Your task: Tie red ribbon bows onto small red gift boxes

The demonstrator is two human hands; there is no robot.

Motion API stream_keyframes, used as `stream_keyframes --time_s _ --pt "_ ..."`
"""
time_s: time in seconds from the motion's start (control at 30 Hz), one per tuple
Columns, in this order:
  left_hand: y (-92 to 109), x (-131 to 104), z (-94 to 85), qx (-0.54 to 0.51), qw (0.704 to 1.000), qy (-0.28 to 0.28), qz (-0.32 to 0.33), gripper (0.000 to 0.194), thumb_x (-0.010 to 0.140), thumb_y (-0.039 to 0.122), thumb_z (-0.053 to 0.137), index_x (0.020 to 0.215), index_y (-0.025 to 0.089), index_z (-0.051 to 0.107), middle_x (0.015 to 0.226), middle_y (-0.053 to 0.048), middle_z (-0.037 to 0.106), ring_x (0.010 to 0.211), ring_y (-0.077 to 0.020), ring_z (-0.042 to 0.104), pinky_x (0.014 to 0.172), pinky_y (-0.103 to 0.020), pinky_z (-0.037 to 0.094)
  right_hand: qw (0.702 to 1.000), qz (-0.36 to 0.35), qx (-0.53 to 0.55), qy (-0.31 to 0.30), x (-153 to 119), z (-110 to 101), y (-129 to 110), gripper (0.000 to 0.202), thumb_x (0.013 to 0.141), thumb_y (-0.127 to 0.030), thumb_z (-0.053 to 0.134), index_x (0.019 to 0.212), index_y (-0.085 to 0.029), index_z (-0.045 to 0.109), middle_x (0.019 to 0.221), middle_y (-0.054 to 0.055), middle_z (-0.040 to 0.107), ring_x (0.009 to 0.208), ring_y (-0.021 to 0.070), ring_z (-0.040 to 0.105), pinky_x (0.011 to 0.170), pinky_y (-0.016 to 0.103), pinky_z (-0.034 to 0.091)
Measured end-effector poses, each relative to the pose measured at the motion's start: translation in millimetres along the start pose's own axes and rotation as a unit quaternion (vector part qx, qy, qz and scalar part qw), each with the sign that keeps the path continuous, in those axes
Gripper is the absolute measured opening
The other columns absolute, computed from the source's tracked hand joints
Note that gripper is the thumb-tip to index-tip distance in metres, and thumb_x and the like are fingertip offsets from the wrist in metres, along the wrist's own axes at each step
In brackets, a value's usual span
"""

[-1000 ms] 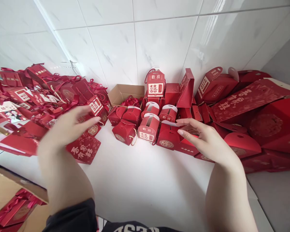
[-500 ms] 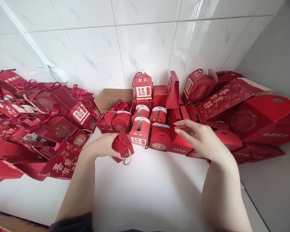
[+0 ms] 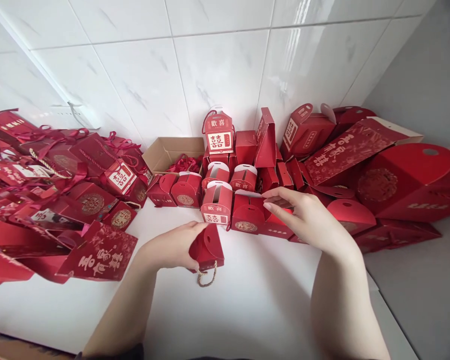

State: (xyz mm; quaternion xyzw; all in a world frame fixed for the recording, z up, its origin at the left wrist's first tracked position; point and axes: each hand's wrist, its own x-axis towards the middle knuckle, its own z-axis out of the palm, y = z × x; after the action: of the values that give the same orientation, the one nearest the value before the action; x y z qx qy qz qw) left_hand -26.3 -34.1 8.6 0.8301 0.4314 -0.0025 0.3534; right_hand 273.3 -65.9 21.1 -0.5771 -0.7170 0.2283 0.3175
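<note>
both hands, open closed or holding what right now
Left hand: closed on a small red cardboard box with a beige rope handle.
Right hand: open, nothing visible in its grip.

Support: smooth white table (image 3: pixel 228 310), soft shadow at front right of the brown carton (image 3: pixel 153 155) (landmark). Directly in front of carton: two small red boxes (image 3: pixel 186 189), side by side; they hide its base. Front right of carton: box with a white label (image 3: pixel 216 202), then medallion box (image 3: pixel 247 212), then low red box (image 3: pixel 275 230) with small gold characters, all in a row. Far right of carton: large dark red box (image 3: pixel 397 235), lowest in a pile. Left of carton: heap of ribboned red boxes (image 3: pixel 90 200), base spread over the surface.
</note>
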Motion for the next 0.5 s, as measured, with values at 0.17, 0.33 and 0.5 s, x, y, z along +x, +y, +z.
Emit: stream_keyframes --time_s 0.17,0.33,0.5 --pt "11.7 6.3 -12.7 0.036 0.998 0.02 0.055 0.07 0.072 0.045 0.076 0.137 0.031 0.053 0.146 -0.005 0.054 0.13 -0.0301 0.055 0.103 -0.039 0.05 1.0 0.002 0.005 -0.008 -0.6 -0.3 -0.5 0.025 0.097 -0.042 0.051 0.111 -0.028 0.065 0.11 0.0 0.073 0.097 0.0188 0.068 0.083 0.03 0.05" --pt "-10.6 46.4 -82.3 0.006 0.965 0.264 0.0 0.044 0.088 0.049 0.06 0.127 0.03 0.063 0.134 -0.003 0.064 0.121 -0.0243 0.061 0.103 -0.036 0.049 1.0 -0.006 0.007 -0.013 0.8 2.7 -1.1 0.022 0.098 -0.039 0.05 0.111 -0.029 0.064 0.112 -0.001 0.072 0.1 0.019 0.067 0.085 0.03 0.05" --pt "-79.6 144.0 -141.7 0.029 0.91 0.377 -0.169 0.022 0.087 0.024 0.065 0.104 0.013 0.071 0.115 -0.013 0.07 0.114 -0.0285 0.063 0.103 -0.04 0.047 0.998 -0.03 -0.002 -0.047 4.2 15.7 -6.5 0.019 0.098 -0.034 0.05 0.108 -0.025 0.064 0.107 0.001 0.072 0.091 0.0189 0.068 0.082 0.032 0.05"
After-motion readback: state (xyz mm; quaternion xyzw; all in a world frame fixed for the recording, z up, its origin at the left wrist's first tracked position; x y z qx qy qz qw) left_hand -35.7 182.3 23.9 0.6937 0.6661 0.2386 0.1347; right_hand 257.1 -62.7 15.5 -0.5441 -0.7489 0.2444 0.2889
